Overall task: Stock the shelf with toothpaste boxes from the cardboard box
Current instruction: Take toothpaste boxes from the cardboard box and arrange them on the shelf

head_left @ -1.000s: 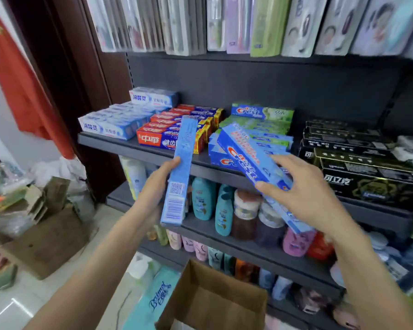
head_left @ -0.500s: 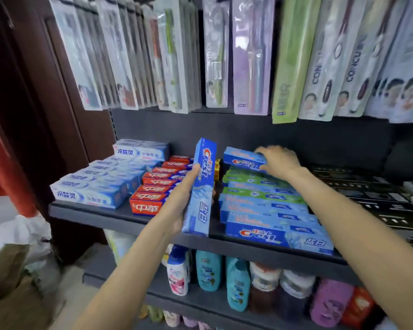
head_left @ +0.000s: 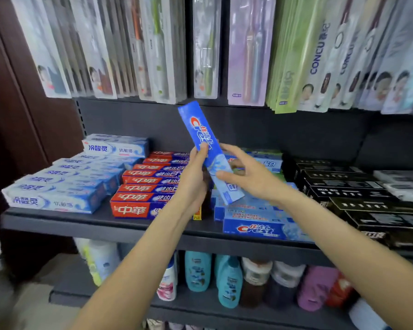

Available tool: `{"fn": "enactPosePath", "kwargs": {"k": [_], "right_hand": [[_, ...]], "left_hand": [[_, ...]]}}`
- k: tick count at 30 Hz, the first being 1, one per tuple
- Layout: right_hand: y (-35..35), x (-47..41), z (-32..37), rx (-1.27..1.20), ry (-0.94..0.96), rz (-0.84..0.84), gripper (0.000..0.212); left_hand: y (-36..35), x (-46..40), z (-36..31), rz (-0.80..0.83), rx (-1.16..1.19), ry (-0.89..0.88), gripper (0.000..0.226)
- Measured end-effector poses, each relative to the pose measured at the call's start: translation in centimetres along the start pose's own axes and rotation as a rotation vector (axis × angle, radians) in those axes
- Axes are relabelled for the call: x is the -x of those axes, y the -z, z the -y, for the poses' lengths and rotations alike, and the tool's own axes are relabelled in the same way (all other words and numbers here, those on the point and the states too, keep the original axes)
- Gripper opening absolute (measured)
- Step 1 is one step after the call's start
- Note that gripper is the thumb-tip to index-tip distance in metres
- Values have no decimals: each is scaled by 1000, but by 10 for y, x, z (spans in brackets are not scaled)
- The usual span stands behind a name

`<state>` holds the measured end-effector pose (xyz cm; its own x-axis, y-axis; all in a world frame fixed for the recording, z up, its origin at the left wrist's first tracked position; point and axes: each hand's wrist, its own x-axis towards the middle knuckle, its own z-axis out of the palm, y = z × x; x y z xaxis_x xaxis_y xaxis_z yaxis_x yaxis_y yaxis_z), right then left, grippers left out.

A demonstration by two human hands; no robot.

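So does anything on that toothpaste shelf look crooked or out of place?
Only the blue Crest box in the air: it stands tilted on end between the left hand and right hand, while the boxes on the shelf lie flat in rows. Nothing looks spilled or damaged.

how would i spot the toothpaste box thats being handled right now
Find the dark shelf under the hanging toothbrush packs. Above its middle, the left hand and right hand hold one blue Crest box. It alone stands tilted on end; the rest lie flat.
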<state>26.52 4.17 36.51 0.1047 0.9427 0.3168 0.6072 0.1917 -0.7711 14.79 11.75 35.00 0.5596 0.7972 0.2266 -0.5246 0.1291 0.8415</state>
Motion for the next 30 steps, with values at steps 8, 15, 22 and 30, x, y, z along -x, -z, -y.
{"fn": "enactPosePath", "kwargs": {"k": [8,15,22,30], "right_hand": [[72,-26,-59,786,-95,-185,52],[50,-24,-75,1065,-267,-233,35],[2,76,-23,804,-12,-409,19],[-68,239,-58,648,-104,-420,22]], "left_hand": [[43,8,23,318,-1566,-386,38],[35,9,26,415,-1694,-408,42],[23,39,33,245,-1408,-700,30],[20,150,105,330,-1057,-688,23]]}}
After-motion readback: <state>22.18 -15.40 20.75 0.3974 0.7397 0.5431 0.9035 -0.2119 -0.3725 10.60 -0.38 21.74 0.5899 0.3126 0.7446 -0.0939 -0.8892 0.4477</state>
